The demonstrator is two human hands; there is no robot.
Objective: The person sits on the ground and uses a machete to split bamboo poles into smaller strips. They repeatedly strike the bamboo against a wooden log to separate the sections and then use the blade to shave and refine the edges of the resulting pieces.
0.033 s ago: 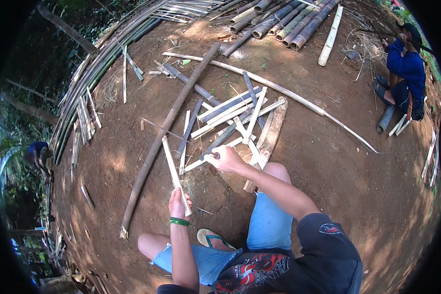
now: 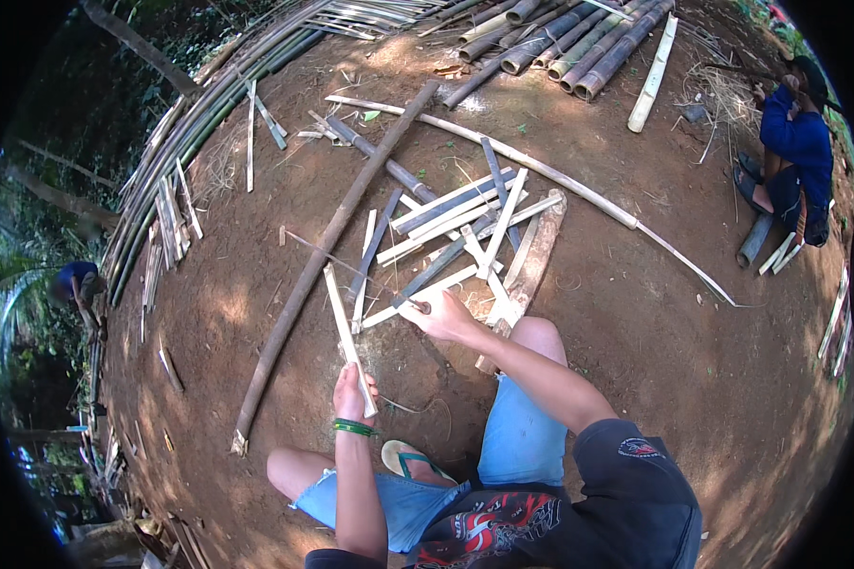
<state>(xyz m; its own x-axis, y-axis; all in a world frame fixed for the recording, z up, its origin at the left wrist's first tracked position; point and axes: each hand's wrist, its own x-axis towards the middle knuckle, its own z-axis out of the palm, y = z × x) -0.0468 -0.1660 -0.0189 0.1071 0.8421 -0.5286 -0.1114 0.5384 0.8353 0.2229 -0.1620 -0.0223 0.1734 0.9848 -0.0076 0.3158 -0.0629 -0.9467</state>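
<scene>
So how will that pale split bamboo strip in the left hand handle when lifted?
The pale split bamboo strip juts straight from the left hand, so probably stiff. It's thin, so likely light. Its flat shape shouldn't roll.

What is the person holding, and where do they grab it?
The left hand grips a pale bamboo strip at its near end. The right hand reaches into the pile of strips; its grip is unclear.

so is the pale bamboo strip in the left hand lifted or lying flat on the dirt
Lifted. The left hand grips the pale split bamboo strip at its near end; it slants up and away over the ground.
</scene>
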